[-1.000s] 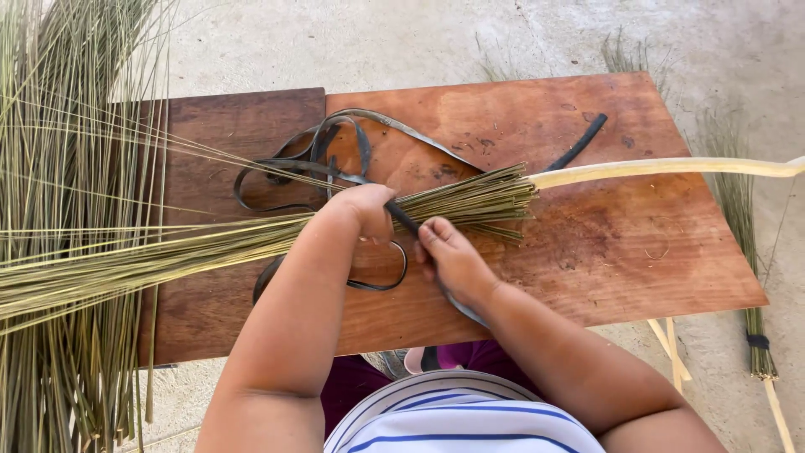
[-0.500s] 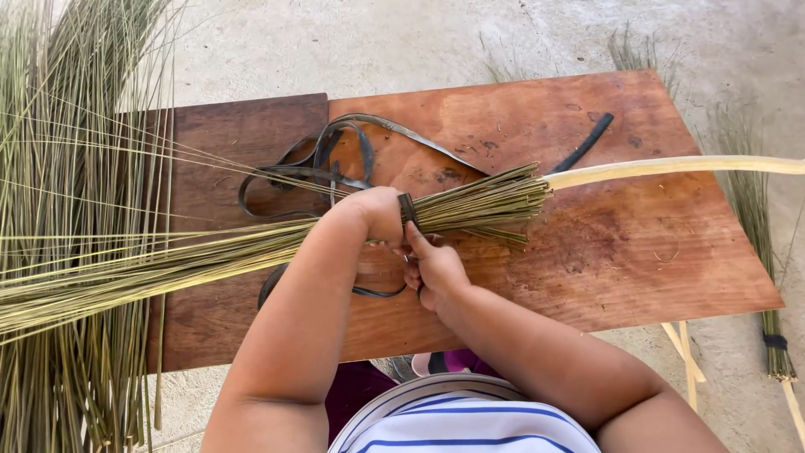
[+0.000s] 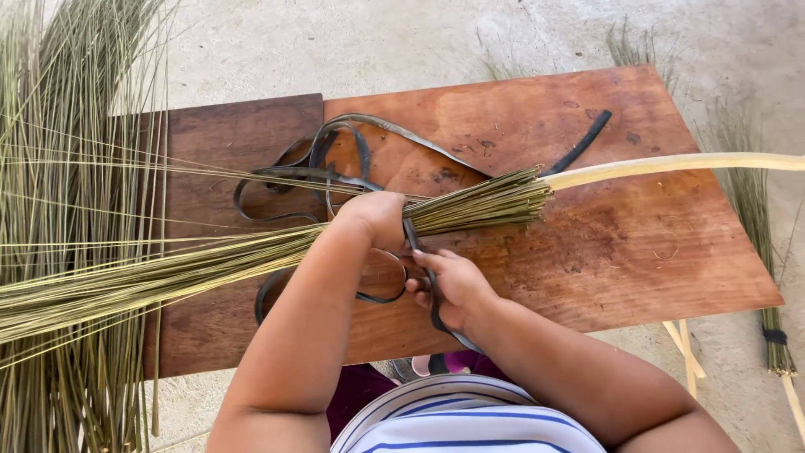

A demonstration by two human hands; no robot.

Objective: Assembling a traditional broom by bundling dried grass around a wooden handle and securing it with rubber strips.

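Note:
My left hand point(image 3: 373, 220) is clenched around a thick bundle of thin green-yellow stalks point(image 3: 486, 201) that lies across a brown wooden board point(image 3: 620, 252). A pale stick point(image 3: 671, 164) runs out of the bundle's cut end to the right. My right hand point(image 3: 449, 285) sits just below the left one and pulls a black rubber strip point(image 3: 432, 302) that wraps around the bundle beside my left fist. The loose rest of the black strip point(image 3: 335, 155) lies in loops on the board behind the bundle.
A large heap of loose stalks point(image 3: 59, 168) covers the left side, over the board's left edge and the concrete floor point(image 3: 335, 42). A finished small broom point(image 3: 767, 277) lies on the floor at the right. Pale sticks point(image 3: 683, 344) lie under the board's right corner.
My right hand has drawn in closer under the left fist, pulling the black strip tighter against the bundle. The bundle has shifted slightly to the right.

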